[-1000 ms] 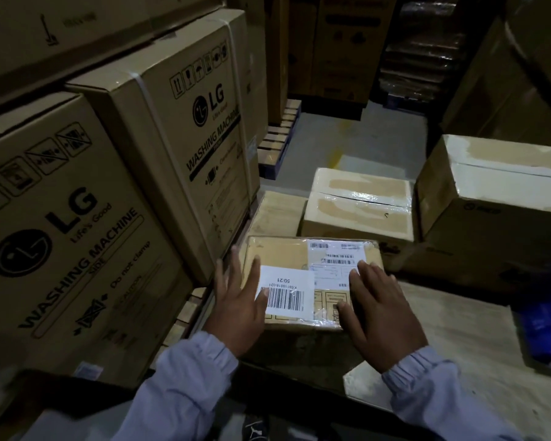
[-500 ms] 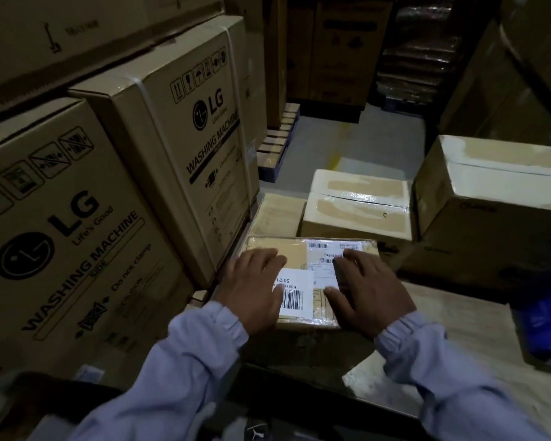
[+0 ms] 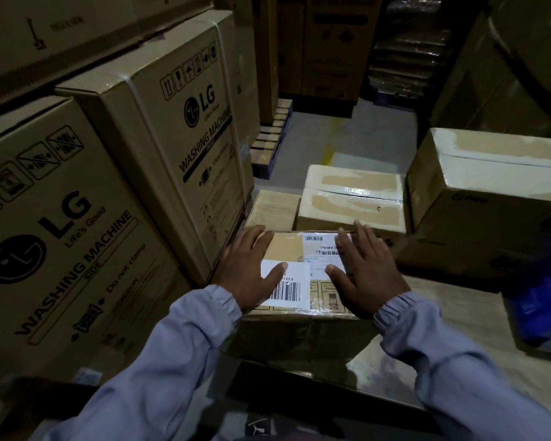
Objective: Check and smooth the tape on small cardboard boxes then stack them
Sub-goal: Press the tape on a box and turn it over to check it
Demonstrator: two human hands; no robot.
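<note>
Your box (image 3: 285, 249) is tan cardboard under glossy clear tape (image 3: 299, 310), with a white label (image 3: 299, 272) carrying a black-striped barcode (image 3: 285, 291). Left of the box, the brown cartons (image 3: 159, 148) bear black LG lettering and black line symbols. Behind the box, the far boxes (image 3: 352, 202) show tan patches framed in whitish tape. Your sleeves (image 3: 178, 345) are pale lilac-grey. Right of the box lies a bright blue thing (image 3: 541, 308).

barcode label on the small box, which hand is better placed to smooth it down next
Left, probably. The left hand lies flat on the small box with its thumb on the barcode label; the right hand rests flat over the shipping label on the other side.
</note>
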